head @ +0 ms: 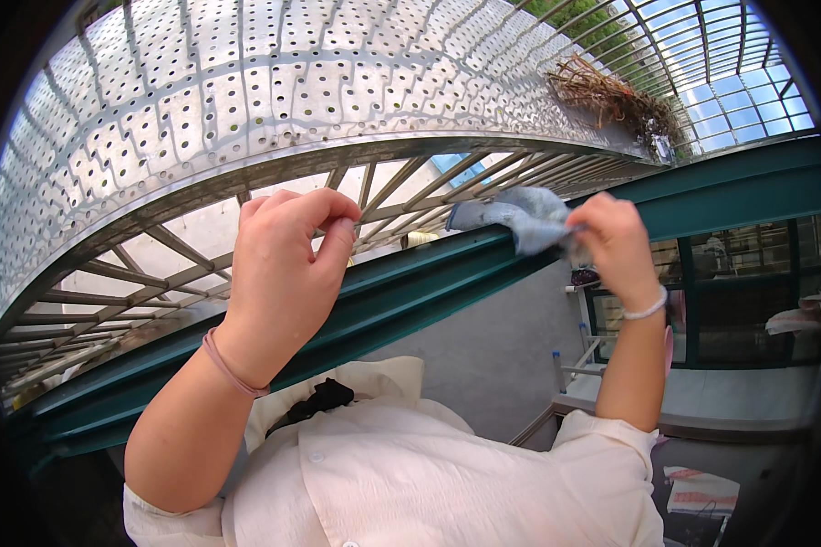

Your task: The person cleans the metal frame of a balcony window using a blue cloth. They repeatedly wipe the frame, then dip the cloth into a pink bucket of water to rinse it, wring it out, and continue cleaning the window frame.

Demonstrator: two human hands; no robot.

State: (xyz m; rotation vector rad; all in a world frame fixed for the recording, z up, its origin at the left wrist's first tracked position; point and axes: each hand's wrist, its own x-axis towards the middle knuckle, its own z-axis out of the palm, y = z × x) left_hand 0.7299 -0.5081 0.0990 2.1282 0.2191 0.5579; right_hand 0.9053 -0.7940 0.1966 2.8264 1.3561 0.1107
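Observation:
My right hand (612,239) pinches one end of a light blue-grey cloth (530,215). The cloth is crumpled, blurred and spread out to the left of my fingers, above the dark green window frame rail (410,280). Thumb and forefinger of my left hand (291,253) are brought together, raised over the same rail. I see no object between them, though the curled fingers hide the inside of the hand.
Beyond the rail are metal security bars (185,253) and a perforated metal shelf (280,82). A bundle of dry twigs (602,92) lies at its far right. Behind the rail, at right, stands a light-topped table or bench (725,393) near dark-framed glass panes (742,301).

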